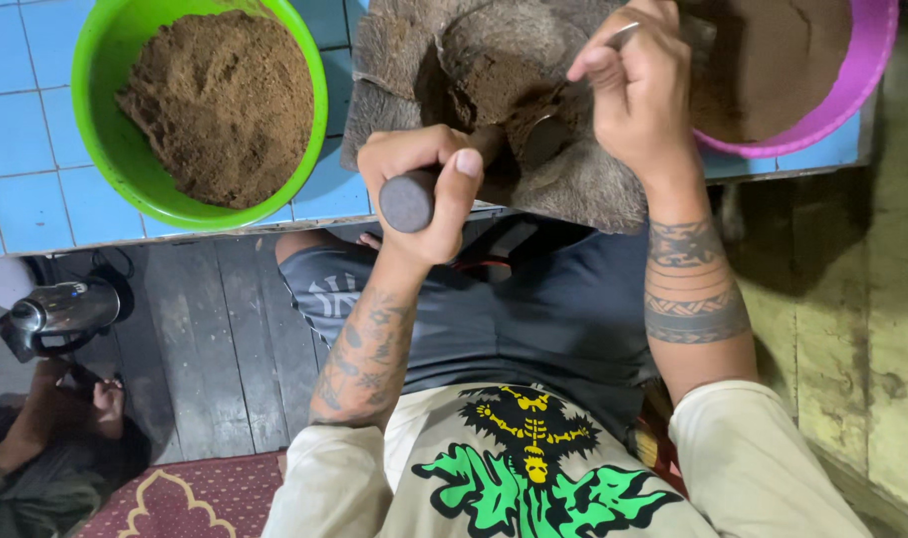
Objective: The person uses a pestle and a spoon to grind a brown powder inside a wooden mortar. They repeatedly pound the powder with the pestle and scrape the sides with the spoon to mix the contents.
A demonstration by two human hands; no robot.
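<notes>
Seen from above, a person's left hand (pixel 421 184), near the centre of the frame, was wrapped tight around a dark stone pestle (pixel 444 177), whose far end pressed into brown powder (pixel 499 95) lying in a wide grey stone mortar (pixel 573 174) at upper centre. The right hand (pixel 638 95), at upper right, had its fingers pinched together on the handle of a metal spoon (pixel 558 125), its bowl resting in the powder beside the pestle's tip. A green bowl (pixel 105 80) heaped with similar brown powder sat at upper left on a blue tiled table (pixel 15 149). A pink bowl (pixel 857 75) of finer brown powder sat at the upper right corner, just beyond the right hand. A metal kettle (pixel 60 314) stood on the floor at the left edge.
</notes>
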